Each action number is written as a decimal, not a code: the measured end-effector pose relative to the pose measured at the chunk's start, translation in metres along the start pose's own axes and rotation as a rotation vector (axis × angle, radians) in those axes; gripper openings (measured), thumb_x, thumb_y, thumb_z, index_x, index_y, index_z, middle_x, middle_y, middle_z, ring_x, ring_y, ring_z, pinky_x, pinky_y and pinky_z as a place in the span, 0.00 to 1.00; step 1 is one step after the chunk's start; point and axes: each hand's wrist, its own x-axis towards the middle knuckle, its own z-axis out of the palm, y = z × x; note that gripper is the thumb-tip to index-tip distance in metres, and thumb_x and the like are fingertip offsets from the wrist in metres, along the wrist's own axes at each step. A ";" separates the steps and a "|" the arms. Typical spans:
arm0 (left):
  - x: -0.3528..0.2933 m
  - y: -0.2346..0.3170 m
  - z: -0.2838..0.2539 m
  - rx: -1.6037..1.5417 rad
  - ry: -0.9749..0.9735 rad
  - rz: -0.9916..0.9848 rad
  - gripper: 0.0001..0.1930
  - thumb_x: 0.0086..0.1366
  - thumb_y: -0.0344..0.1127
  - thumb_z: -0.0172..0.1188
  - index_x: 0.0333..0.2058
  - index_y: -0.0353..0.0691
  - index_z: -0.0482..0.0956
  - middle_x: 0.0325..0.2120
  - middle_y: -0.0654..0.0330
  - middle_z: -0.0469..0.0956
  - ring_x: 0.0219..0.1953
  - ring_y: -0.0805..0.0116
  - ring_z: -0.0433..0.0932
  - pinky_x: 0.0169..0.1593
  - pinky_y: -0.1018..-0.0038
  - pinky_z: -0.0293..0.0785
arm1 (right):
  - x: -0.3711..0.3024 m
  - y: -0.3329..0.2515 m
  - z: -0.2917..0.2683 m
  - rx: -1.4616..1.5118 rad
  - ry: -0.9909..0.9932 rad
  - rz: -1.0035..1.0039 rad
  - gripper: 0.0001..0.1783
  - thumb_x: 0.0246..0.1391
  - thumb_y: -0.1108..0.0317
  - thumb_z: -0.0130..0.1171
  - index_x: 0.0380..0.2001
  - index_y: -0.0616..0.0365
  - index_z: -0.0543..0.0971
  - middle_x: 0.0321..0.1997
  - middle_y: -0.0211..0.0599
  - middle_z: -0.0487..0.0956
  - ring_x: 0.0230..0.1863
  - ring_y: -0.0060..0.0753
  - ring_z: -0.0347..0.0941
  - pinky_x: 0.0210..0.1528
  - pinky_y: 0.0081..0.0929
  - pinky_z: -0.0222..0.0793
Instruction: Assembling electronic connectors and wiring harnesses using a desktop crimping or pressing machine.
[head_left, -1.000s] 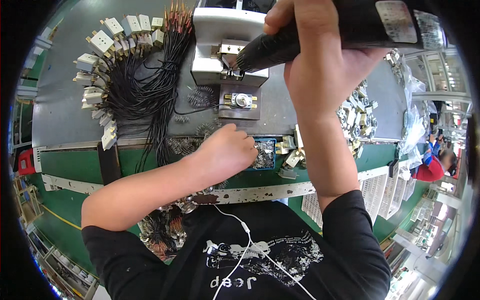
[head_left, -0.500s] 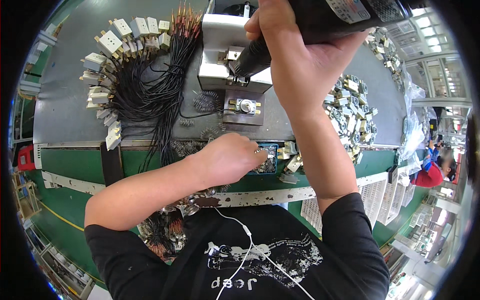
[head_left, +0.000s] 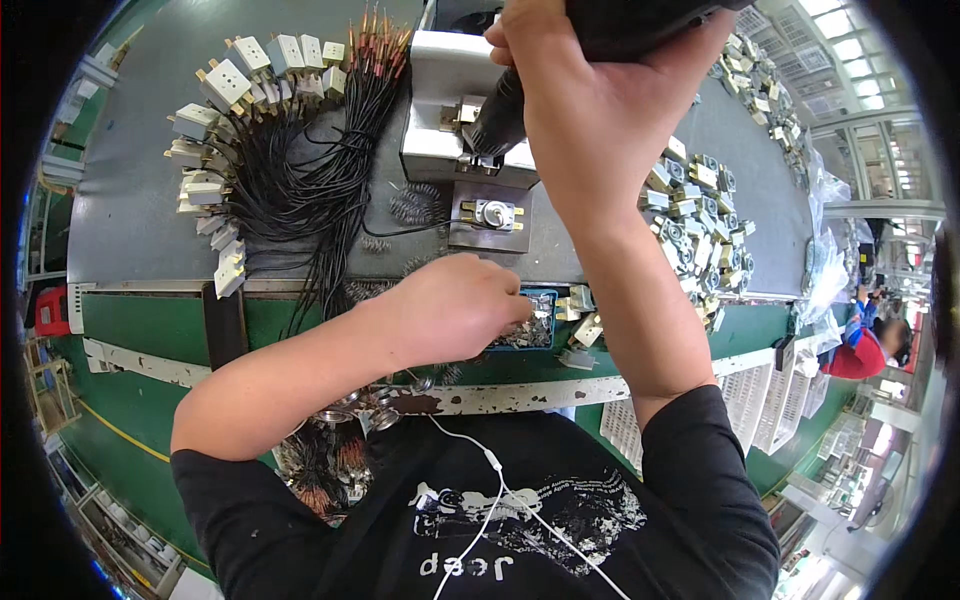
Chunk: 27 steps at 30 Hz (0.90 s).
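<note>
My right hand wraps round a black electric screwdriver, whose tapered nose points down at a white metal fixture. A small pale block with metal parts sits in that fixture by the nose. My left hand has its fingers drawn together over the left side of a blue tray of small metal pieces. What the fingertips pinch, if anything, is hidden. In front of the fixture, a white part with a round centre and brass tabs lies on a dark metal block, joined to a black wire.
Left of the fixture lies a bundle of black wires with white plug-like blocks. Coiled springs lie beside it. A heap of white and grey parts covers the right side. Another person is far right.
My right hand and the screwdriver have shifted slightly up and left. My left hand has moved a little left at the tray, its fingers more tucked together.
</note>
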 end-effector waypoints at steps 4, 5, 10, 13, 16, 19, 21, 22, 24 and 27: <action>0.004 -0.004 -0.031 0.104 0.197 0.039 0.06 0.58 0.30 0.60 0.34 0.39 0.83 0.26 0.54 0.80 0.35 0.52 0.84 0.41 0.57 0.80 | 0.014 0.032 -0.012 0.341 -0.274 -0.522 0.34 0.52 0.84 0.68 0.59 0.61 0.62 0.46 0.38 0.76 0.42 0.27 0.80 0.39 0.26 0.80; 0.001 -0.014 -0.037 0.116 0.280 -0.027 0.05 0.59 0.30 0.61 0.34 0.39 0.83 0.27 0.55 0.81 0.36 0.54 0.83 0.41 0.59 0.80 | -0.002 0.003 -0.007 0.220 -0.176 -0.211 0.32 0.52 0.84 0.68 0.57 0.62 0.64 0.44 0.37 0.78 0.40 0.26 0.80 0.38 0.25 0.79; -0.003 -0.036 -0.039 0.242 0.355 -0.178 0.05 0.61 0.34 0.67 0.33 0.42 0.81 0.27 0.62 0.81 0.35 0.60 0.82 0.43 0.62 0.73 | 0.016 0.002 -0.031 0.325 -0.396 -0.396 0.22 0.52 0.83 0.69 0.49 0.64 0.73 0.35 0.34 0.81 0.32 0.22 0.79 0.33 0.22 0.77; -0.004 -0.039 -0.028 0.330 0.368 -0.179 0.06 0.60 0.35 0.68 0.33 0.43 0.81 0.30 0.64 0.81 0.37 0.62 0.80 0.43 0.62 0.72 | 0.003 -0.034 -0.047 -0.095 -0.344 0.332 0.14 0.52 0.82 0.70 0.41 0.64 0.78 0.33 0.34 0.82 0.31 0.22 0.80 0.32 0.22 0.76; -0.006 -0.041 -0.023 0.390 0.398 -0.178 0.06 0.59 0.35 0.69 0.33 0.44 0.81 0.37 0.65 0.82 0.42 0.62 0.80 0.45 0.63 0.72 | -0.009 -0.021 -0.047 -0.059 -0.310 0.264 0.19 0.51 0.82 0.70 0.45 0.65 0.75 0.35 0.34 0.82 0.33 0.23 0.80 0.34 0.23 0.76; -0.005 -0.043 -0.019 0.345 0.478 -0.119 0.06 0.58 0.34 0.69 0.33 0.43 0.81 0.42 0.65 0.82 0.45 0.61 0.80 0.46 0.63 0.73 | -0.018 -0.015 -0.040 -0.012 -0.253 0.158 0.26 0.50 0.82 0.70 0.51 0.65 0.71 0.37 0.35 0.81 0.35 0.25 0.80 0.37 0.23 0.77; -0.010 -0.047 -0.019 0.312 0.450 -0.136 0.06 0.58 0.33 0.69 0.33 0.43 0.81 0.42 0.64 0.82 0.45 0.61 0.80 0.47 0.63 0.73 | -0.022 -0.011 -0.036 0.021 -0.219 0.087 0.31 0.50 0.82 0.70 0.55 0.65 0.68 0.39 0.35 0.81 0.37 0.26 0.80 0.39 0.23 0.77; -0.012 -0.050 -0.018 0.281 0.424 -0.158 0.06 0.59 0.33 0.69 0.33 0.43 0.81 0.43 0.64 0.83 0.46 0.60 0.80 0.48 0.63 0.73 | -0.022 -0.010 -0.037 0.037 -0.203 0.051 0.33 0.50 0.82 0.70 0.57 0.66 0.67 0.40 0.36 0.81 0.38 0.26 0.81 0.40 0.23 0.77; -0.013 -0.051 -0.018 0.268 0.458 -0.141 0.06 0.58 0.33 0.69 0.33 0.42 0.81 0.41 0.63 0.82 0.45 0.59 0.80 0.48 0.61 0.74 | -0.021 -0.029 -0.039 0.118 -0.244 0.338 0.35 0.49 0.82 0.70 0.59 0.65 0.65 0.41 0.36 0.80 0.39 0.27 0.81 0.42 0.23 0.78; -0.009 -0.048 -0.021 0.232 0.443 -0.121 0.06 0.58 0.32 0.69 0.33 0.42 0.81 0.38 0.63 0.82 0.43 0.58 0.80 0.48 0.61 0.75 | 0.016 0.043 -0.044 -0.117 -0.552 -0.840 0.37 0.50 0.81 0.71 0.60 0.65 0.64 0.45 0.39 0.79 0.43 0.28 0.80 0.46 0.26 0.77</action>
